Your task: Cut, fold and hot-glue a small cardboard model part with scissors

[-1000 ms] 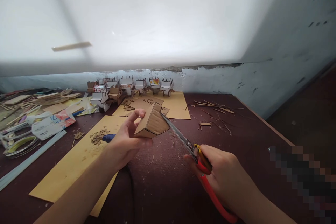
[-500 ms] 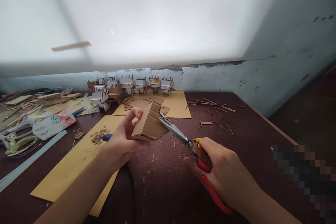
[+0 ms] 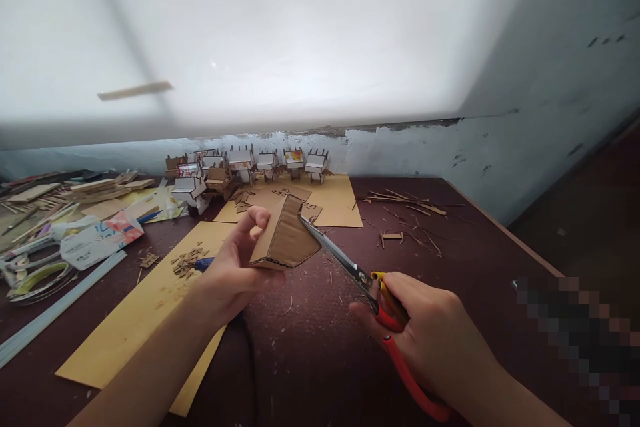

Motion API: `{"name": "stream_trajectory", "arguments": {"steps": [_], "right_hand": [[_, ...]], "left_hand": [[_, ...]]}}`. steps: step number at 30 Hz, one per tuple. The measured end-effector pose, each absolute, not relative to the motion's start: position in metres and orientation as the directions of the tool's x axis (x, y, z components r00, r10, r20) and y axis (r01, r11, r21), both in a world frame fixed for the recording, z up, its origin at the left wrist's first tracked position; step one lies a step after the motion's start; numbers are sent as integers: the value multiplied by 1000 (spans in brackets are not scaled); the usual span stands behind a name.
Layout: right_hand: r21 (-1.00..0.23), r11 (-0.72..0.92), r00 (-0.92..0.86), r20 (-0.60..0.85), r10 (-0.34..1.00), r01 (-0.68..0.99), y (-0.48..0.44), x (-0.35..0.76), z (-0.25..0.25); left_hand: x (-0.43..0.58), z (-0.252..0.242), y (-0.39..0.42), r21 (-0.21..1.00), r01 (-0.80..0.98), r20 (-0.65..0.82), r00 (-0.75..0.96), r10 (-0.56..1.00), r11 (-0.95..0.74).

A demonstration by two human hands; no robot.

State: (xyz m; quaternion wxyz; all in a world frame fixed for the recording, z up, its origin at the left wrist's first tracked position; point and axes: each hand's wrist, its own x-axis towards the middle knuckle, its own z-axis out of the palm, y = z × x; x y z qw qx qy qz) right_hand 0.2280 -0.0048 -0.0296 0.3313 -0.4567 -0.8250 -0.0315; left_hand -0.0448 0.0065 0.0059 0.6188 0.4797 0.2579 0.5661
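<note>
Clock directions are taken from the folded cardboard piece [image 3: 290, 237], located at center above the table [image 3: 310, 367], with 12 o'clock toward the wall [image 3: 400, 147].

At 4 o'clock, the right hand [image 3: 425, 323] is wrapped around the handles of the scissors [image 3: 345, 265]. The blades lie nearly together and point to 10 o'clock. Their tip is at the piece's upper right edge; contact cannot be confirmed.

At 8 o'clock, the left hand [image 3: 235, 273] pinches the piece between thumb and fingers, with the ribbed face turned toward the scissors.

Beyond the left forearm, at 8 o'clock, lies a yellow board [image 3: 135, 320]. It carries small cardboard scraps [image 3: 185, 260] and, beside them, a blue tool [image 3: 203, 263], partly hidden by the left hand. Farther out, at 9 o'clock, are pale strips [image 3: 63, 307] and a tape roll [image 3: 43, 279].

Thin sticks [image 3: 410, 201] lie near 3 o'clock. Miniature chairs [image 3: 317, 163] stand from 10 to 1 o'clock, before the wall.
</note>
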Motion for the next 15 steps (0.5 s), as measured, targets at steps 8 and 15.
{"name": "stream_trajectory", "arguments": {"steps": [8,15], "right_hand": [[-211,615,-384,618,686,760,-6,229,-27],[-168,603,-371,652,661,780,-2,230,-31]], "left_hand": [[-43,9,5,875,-478,228,252,940,-83],[-51,-4,11,867,-486,244,227,943,-107]]}}
